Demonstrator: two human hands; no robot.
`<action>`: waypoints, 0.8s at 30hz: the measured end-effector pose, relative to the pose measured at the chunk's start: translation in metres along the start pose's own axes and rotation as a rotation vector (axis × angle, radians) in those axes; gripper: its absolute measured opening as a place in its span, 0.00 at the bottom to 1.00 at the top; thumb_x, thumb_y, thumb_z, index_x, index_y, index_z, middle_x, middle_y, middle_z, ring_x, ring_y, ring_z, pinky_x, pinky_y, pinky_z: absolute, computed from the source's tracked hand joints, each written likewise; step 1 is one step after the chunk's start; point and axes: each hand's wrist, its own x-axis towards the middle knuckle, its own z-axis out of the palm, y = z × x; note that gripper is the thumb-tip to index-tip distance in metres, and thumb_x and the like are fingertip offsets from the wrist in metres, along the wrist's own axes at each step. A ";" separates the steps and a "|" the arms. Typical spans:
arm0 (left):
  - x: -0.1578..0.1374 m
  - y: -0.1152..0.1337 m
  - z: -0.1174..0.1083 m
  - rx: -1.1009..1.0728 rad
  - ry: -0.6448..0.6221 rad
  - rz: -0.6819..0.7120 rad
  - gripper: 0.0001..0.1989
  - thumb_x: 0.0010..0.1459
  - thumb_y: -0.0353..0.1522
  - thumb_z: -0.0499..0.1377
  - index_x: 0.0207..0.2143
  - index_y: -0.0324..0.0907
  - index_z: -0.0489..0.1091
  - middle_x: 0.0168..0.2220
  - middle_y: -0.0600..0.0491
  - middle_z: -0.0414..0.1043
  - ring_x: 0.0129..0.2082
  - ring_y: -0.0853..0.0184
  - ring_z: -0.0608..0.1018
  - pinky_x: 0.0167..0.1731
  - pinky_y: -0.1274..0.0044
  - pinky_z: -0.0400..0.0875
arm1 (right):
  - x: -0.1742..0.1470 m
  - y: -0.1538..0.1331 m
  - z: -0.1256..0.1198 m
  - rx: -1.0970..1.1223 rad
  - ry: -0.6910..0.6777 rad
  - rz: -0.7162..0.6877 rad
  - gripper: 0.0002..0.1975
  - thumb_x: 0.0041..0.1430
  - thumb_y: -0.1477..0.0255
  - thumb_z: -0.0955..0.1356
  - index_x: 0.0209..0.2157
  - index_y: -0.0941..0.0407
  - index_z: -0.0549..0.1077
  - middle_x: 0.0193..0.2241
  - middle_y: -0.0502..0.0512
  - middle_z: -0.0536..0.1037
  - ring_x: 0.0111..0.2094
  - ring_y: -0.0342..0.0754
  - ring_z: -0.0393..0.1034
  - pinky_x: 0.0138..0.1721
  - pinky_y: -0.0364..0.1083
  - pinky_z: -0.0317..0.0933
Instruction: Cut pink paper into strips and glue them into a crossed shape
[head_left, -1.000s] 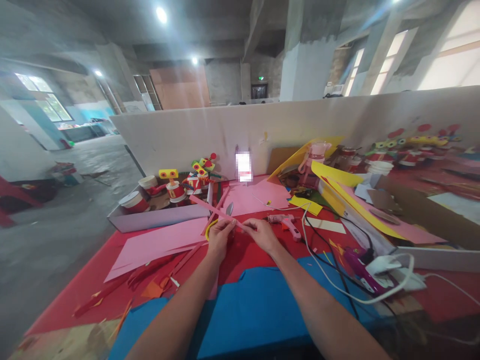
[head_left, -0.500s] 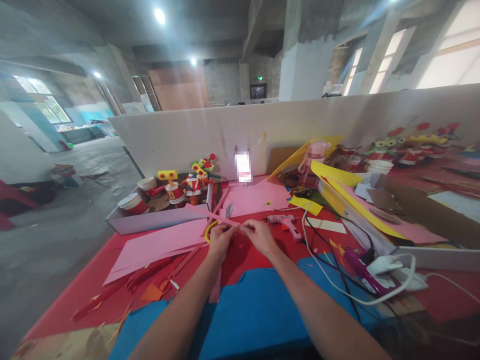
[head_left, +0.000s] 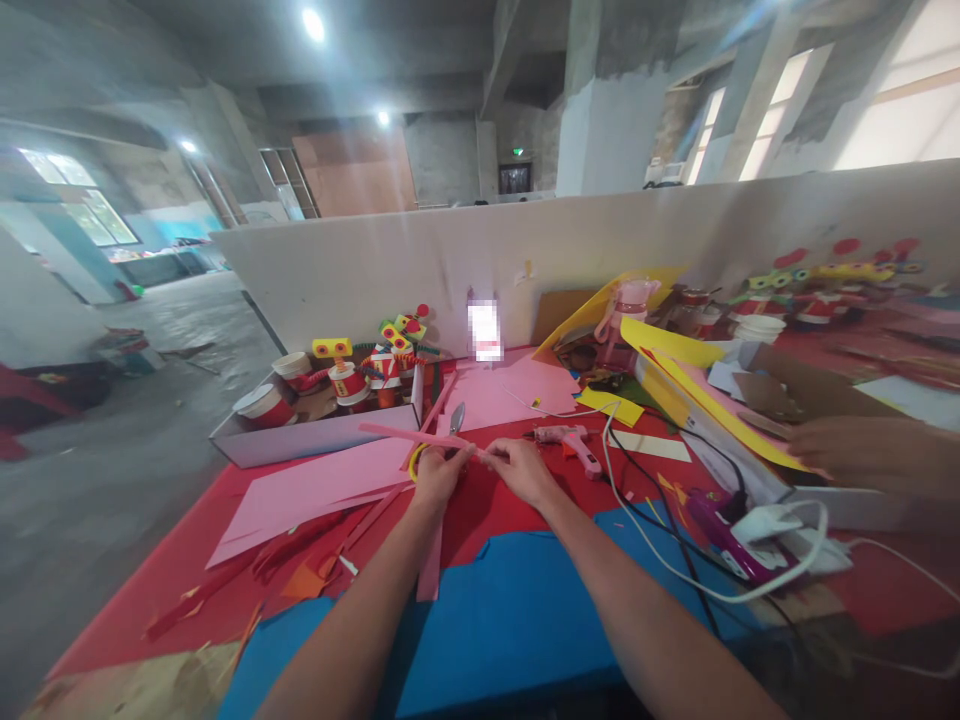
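A narrow pink paper strip [head_left: 409,434] is pinched at its near end between my two hands, and its long free end points to the left. My left hand [head_left: 442,474] closes thumb and fingers on the strip. Right beside it, my right hand [head_left: 519,470] pinches the strip's end too. Scissors [head_left: 457,418] with yellow handles lie just behind my left hand, partly hidden by it and the strip. Pink paper sheets [head_left: 315,492] lie to the left of my hands. A pink glue gun [head_left: 574,446] rests to the right of my right hand.
Paper-cup robot figures [head_left: 349,380] stand in a white box [head_left: 322,437] at the back left. Cables [head_left: 622,490] and a purple power strip [head_left: 731,540] lie on the right. Another person's hand [head_left: 870,450] reaches over a paper-filled box there. A white partition [head_left: 375,265] stands behind.
The strip's free end has swung a little lower and to the left. Another person's hand has come in from the right. My hands stay nearly in place.
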 end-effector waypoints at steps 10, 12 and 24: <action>0.004 -0.001 -0.003 -0.283 0.080 -0.082 0.16 0.41 0.40 0.70 0.19 0.37 0.71 0.16 0.55 0.67 0.17 0.74 0.66 0.19 0.80 0.56 | -0.003 -0.005 -0.012 -0.190 0.111 -0.061 0.08 0.61 0.73 0.66 0.29 0.55 0.75 0.28 0.54 0.80 0.32 0.49 0.73 0.39 0.46 0.61; 0.007 0.000 -0.006 -0.428 0.159 -0.082 0.17 0.39 0.40 0.72 0.19 0.36 0.72 0.17 0.55 0.69 0.18 0.75 0.67 0.21 0.80 0.60 | -0.005 -0.009 -0.016 -0.236 0.364 -0.152 0.07 0.62 0.70 0.65 0.34 0.55 0.75 0.34 0.58 0.80 0.40 0.53 0.72 0.47 0.51 0.60; -0.005 0.005 0.015 -0.636 0.070 -0.133 0.16 0.39 0.38 0.72 0.22 0.35 0.73 0.20 0.54 0.71 0.20 0.75 0.69 0.22 0.81 0.63 | 0.003 -0.004 0.018 0.593 0.162 0.109 0.24 0.55 0.50 0.66 0.25 0.57 0.78 0.21 0.53 0.77 0.26 0.48 0.71 0.34 0.46 0.65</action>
